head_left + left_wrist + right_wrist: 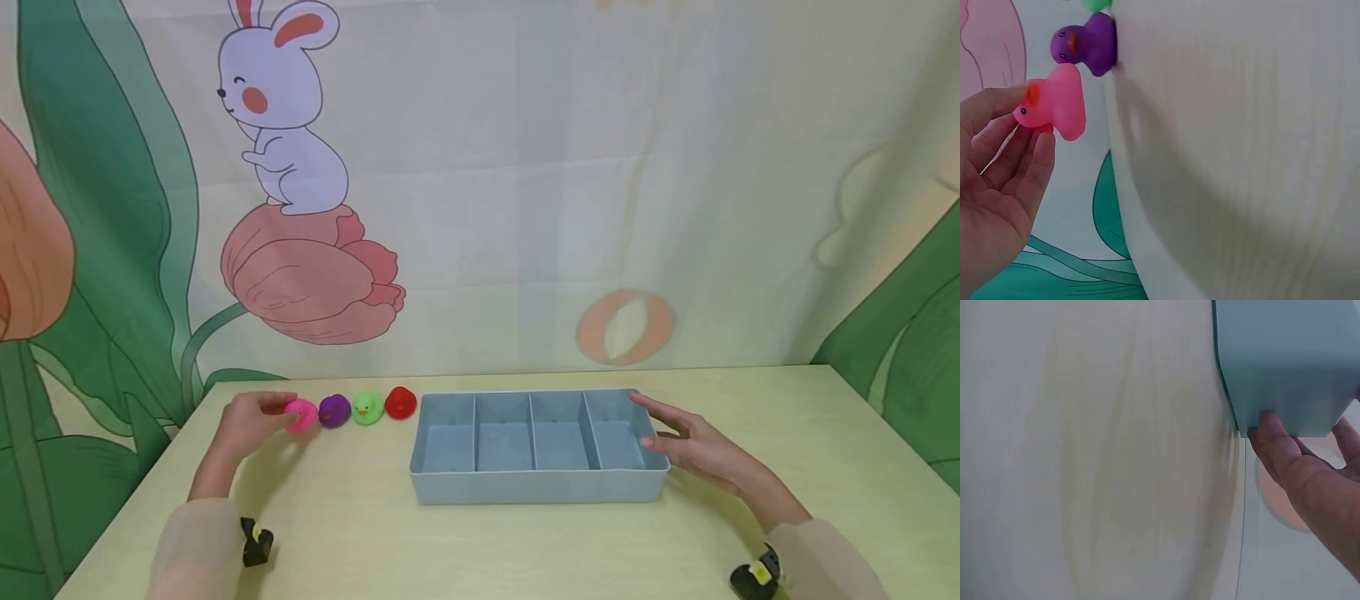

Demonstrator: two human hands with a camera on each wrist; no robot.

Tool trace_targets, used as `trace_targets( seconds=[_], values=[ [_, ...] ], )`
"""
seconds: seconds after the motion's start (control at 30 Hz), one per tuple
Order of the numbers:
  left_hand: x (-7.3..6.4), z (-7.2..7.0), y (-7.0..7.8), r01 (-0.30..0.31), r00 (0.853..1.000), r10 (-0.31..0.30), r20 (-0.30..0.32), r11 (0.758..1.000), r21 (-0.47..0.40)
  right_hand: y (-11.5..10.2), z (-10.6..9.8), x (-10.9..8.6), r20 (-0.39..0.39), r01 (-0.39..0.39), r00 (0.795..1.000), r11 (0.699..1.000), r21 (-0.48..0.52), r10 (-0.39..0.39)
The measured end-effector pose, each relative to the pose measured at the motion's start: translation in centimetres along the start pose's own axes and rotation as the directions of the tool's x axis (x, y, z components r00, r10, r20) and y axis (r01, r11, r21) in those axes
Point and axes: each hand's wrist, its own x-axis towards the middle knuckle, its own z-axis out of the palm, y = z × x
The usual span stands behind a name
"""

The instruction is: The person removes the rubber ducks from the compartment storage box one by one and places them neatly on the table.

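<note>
My left hand (251,423) pinches a pink rubber duck (1063,103) between thumb and fingertips, close over the tabletop at the back left. Beside it in a row sit a purple rubber duck (334,411), a light green one and a red one. The red duck (401,403) is the nearest to a blue-grey box (536,487) with several compartments in a line. At the box's right end my right hand (701,446) grips the wall, its thumb over the rim. The right wrist view shows fingers (1279,440) against the box's outer end wall.
The green duck (367,408) stands between the purple and red ones. A pale wooden table (360,533) carries everything. Behind its back edge hangs a printed curtain (480,208) with a rabbit and flowers.
</note>
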Motion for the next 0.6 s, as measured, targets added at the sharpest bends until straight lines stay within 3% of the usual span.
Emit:
trace_targets(
  seconds=[0.37, 0.6],
  values=[
    [1.3, 1.0, -1.6, 0.138, 0.988, -0.137, 0.068, 0.99, -0.011, 0.2, -0.1, 0.1, 0.002, -0.003, 1.0, 1.0, 0.008, 0.003],
    [1.5, 1.2, -1.6, 0.129, 0.989, -0.128, 0.069, 0.991, -0.021, 0.2, -0.1, 0.1, 0.002, -0.003, 1.0, 1.0, 0.002, 0.003]
  ],
)
